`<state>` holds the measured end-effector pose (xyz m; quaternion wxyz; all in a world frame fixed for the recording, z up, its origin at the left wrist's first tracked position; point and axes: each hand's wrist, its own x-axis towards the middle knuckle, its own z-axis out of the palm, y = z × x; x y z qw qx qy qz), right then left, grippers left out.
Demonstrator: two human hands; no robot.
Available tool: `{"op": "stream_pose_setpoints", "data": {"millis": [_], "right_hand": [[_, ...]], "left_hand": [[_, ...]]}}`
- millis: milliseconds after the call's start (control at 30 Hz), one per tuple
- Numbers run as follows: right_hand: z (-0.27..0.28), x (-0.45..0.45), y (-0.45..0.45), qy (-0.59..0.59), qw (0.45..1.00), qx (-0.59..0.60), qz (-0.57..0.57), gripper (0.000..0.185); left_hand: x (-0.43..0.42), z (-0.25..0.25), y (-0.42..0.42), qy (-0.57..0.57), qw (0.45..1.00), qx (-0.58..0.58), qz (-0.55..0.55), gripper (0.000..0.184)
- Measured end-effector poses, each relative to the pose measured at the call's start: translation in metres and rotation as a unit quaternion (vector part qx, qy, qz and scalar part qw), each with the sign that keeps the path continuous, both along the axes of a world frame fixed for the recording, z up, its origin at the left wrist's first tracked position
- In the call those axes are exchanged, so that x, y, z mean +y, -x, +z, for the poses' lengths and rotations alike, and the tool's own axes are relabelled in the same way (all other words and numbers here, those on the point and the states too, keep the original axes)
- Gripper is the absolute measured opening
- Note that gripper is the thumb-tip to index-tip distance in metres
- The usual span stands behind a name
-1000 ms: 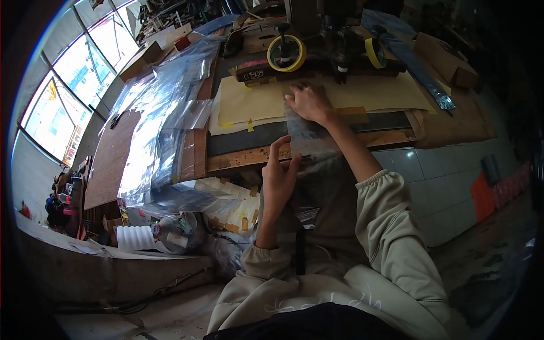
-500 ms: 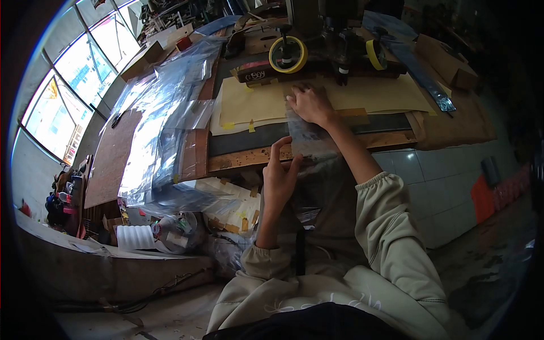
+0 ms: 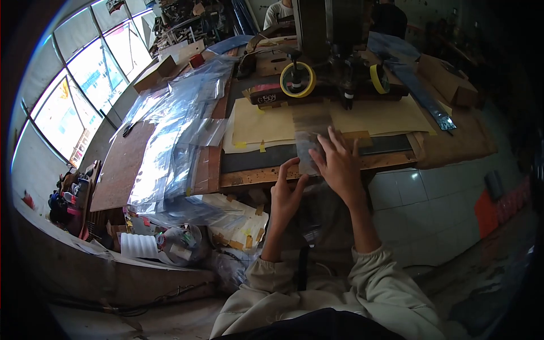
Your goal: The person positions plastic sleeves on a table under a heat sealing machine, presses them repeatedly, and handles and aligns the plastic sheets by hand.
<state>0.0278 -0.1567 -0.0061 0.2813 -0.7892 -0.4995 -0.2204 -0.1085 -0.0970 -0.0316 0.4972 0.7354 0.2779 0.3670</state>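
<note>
A clear plastic sheet [image 3: 307, 152] lies over the front edge of the worktable, its far part on a yellowish cardboard sheet [image 3: 266, 126]. My left hand [image 3: 285, 198] is at the plastic's near left side, index finger and thumb curved with a gap between them; its other fingers are mostly hidden. Over the plastic's right side is my right hand [image 3: 341, 170], fingers spread and nothing gripped. Behind the cardboard stands a press machine [image 3: 334, 62] with a dark horizontal bar [image 3: 362, 93]. Yellow tape rolls [image 3: 309, 79] hang at either side of its column.
Shiny clear plastic sheets [image 3: 175, 136] are heaped on the left board. A wooden strip [image 3: 249, 178] edges the table. At the right are a cardboard box [image 3: 447, 82] and brown paper [image 3: 453, 141]. Two people [image 3: 277, 12] are partly visible at the back.
My right hand has drawn back from the cardboard near the bar toward me, uncovering the plastic's far part. My left hand keeps nearly the same pose. The view has tipped upward.
</note>
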Motion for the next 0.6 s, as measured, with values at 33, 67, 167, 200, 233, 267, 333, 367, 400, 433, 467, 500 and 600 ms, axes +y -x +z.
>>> {"op": "stream_pose_setpoints", "data": {"millis": [33,67,167,200,233,267,333,367,400,433,467,500,600], "right_hand": [[-0.006,-0.013,0.005,-0.013,1.000,0.019,-0.016,0.042],[-0.011,-0.021,0.008,-0.027,0.998,0.039,-0.031,0.042],[-0.026,-0.025,0.008,-0.088,0.996,-0.008,-0.029,0.037],[-0.031,-0.022,0.006,-0.112,0.993,-0.008,-0.025,0.036],[-0.035,-0.020,0.006,-0.135,0.991,-0.007,-0.022,0.034],[-0.039,-0.020,0.006,-0.155,0.988,-0.006,-0.018,0.033],[-0.042,-0.019,0.006,-0.168,0.986,-0.012,-0.022,0.033],[-0.041,-0.018,0.006,-0.173,0.984,-0.015,-0.025,0.033],[-0.041,-0.019,0.006,-0.175,0.984,-0.015,-0.022,0.033],[-0.041,-0.019,0.005,-0.176,0.984,-0.015,-0.019,0.033],[-0.041,-0.019,0.005,-0.178,0.984,-0.015,-0.016,0.033],[-0.042,-0.019,0.005,-0.178,0.984,-0.018,-0.015,0.033],[-0.043,-0.018,0.004,-0.176,0.984,-0.026,-0.016,0.033]], "left_hand": [[0.003,-0.007,-0.001,-0.011,1.000,-0.009,-0.002,0.043],[0.004,-0.009,-0.001,-0.023,1.000,-0.017,-0.003,0.043],[-0.003,0.000,0.001,-0.035,0.999,-0.023,0.007,0.039],[-0.004,0.001,0.000,-0.043,0.999,-0.021,0.012,0.039],[-0.005,0.002,0.000,-0.050,0.998,-0.019,0.016,0.039],[-0.007,0.001,0.001,-0.055,0.998,-0.016,0.020,0.039],[-0.006,-0.003,0.001,-0.088,0.996,-0.010,0.032,0.040],[-0.006,-0.004,0.000,-0.104,0.994,-0.007,0.037,0.040],[-0.006,-0.005,0.000,-0.106,0.994,-0.010,0.037,0.040],[-0.005,-0.005,-0.001,-0.108,0.993,-0.015,0.036,0.040],[-0.005,-0.006,-0.001,-0.110,0.993,-0.019,0.036,0.040],[-0.005,-0.006,-0.001,-0.111,0.993,-0.019,0.036,0.040],[-0.005,-0.006,-0.001,-0.112,0.993,-0.018,0.035,0.040]]}}
